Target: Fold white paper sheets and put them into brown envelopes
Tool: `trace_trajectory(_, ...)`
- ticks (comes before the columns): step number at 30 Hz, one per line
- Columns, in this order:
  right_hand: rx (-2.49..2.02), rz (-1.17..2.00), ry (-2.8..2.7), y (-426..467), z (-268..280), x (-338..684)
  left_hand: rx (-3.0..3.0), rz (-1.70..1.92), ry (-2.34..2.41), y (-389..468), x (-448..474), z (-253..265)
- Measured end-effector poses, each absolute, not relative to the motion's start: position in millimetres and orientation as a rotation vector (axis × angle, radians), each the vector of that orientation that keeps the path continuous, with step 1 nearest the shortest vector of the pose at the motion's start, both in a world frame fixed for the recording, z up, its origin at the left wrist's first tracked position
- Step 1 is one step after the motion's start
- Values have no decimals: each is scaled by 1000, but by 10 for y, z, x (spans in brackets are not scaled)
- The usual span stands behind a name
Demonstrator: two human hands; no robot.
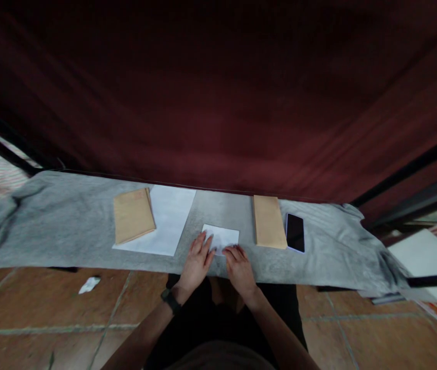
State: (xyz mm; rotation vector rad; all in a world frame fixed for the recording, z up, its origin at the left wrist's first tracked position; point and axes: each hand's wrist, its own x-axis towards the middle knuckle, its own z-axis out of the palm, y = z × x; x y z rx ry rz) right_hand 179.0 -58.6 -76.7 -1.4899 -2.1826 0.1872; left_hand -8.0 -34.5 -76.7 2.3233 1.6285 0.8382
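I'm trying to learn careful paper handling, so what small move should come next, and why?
Probably a light press along the near edge of the small white paper with the right hand, while the left hand steadies it. The left hand lies spread over the paper's left side, and the right hand sits bent at its near right corner, so both seem suitably placed.

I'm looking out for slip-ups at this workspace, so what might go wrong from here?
The small white paper under the left hand and right hand lies on a grey cloth, which could shift if pressed.
The phone lies close beside the right brown packet; moving that packet might nudge it.
The left brown packet overlaps the large white sheet and may drag it along.
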Motion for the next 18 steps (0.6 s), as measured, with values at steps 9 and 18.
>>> trace_trajectory(9, -1663, 49, -2109, -532, -805, 1875, 2480, 464, 1855, -216, 171, -620)
trace_trajectory(18, -1767, 8, -2131, -418, -864, 1934, 2464, 508, 1886, -230, 148, -682)
